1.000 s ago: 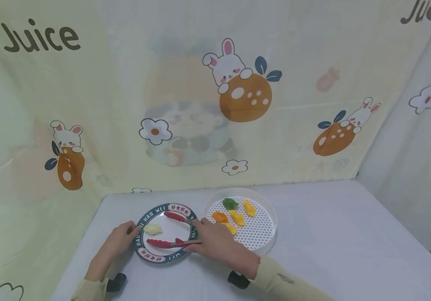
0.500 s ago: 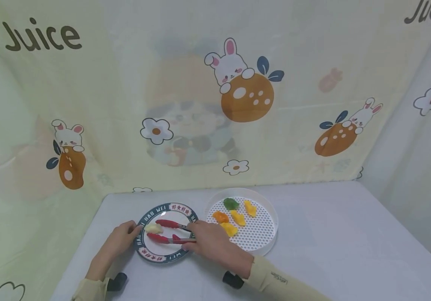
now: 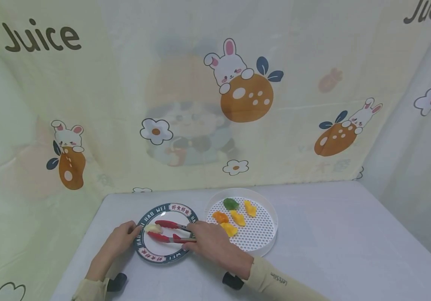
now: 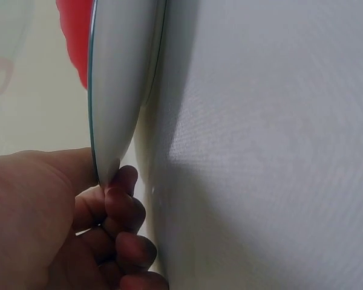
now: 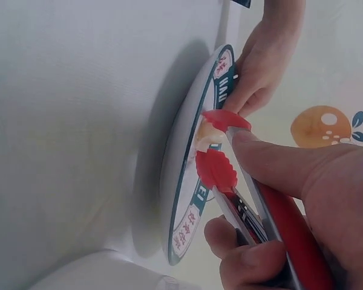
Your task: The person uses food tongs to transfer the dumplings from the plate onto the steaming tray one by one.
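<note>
My left hand pinches the left rim of a round plate with a dark patterned border; in the left wrist view the thumb lies over the rim and curled fingers sit under it. My right hand grips metal tongs with red scalloped tips. On the plate lies a small pale dumpling-shaped piece. The tong tips stand on either side of it, still apart; in the right wrist view the piece shows between them. Whether both tips touch it I cannot tell.
Right of the plate stands a round white perforated steamer tray. It holds a green piece, an orange piece and several yellow pieces. A printed curtain hangs behind the white table.
My right hand has moved a little left with the tongs, and their tips have come closer together about the pale piece. My left hand stays on the plate rim.
</note>
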Available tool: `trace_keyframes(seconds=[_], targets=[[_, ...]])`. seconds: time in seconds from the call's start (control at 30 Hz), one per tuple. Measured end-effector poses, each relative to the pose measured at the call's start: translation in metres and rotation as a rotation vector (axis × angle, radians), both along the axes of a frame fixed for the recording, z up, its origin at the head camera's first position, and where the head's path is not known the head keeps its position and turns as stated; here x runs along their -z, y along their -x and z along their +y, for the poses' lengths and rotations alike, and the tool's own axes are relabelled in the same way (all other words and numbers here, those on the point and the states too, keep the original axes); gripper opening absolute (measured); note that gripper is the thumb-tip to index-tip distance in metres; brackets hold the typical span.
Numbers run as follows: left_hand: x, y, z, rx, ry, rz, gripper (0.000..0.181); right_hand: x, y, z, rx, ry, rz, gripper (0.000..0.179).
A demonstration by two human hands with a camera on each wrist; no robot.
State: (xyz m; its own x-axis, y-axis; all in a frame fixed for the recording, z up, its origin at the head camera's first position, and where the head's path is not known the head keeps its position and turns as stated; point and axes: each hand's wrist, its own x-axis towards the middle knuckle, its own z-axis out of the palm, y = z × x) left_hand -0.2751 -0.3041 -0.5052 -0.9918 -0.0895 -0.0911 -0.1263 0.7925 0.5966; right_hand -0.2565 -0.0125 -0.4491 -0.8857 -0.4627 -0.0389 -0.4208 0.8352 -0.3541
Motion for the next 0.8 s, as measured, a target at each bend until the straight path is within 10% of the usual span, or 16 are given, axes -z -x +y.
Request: trace_keyframes(seconds=[0.8], targets=[[-0.002, -0.001, 0.001, -0.006, 0.008, -0.004, 0.025, -0.011, -0.007, 0.035, 0.055, 0.071, -0.006, 0.051]])
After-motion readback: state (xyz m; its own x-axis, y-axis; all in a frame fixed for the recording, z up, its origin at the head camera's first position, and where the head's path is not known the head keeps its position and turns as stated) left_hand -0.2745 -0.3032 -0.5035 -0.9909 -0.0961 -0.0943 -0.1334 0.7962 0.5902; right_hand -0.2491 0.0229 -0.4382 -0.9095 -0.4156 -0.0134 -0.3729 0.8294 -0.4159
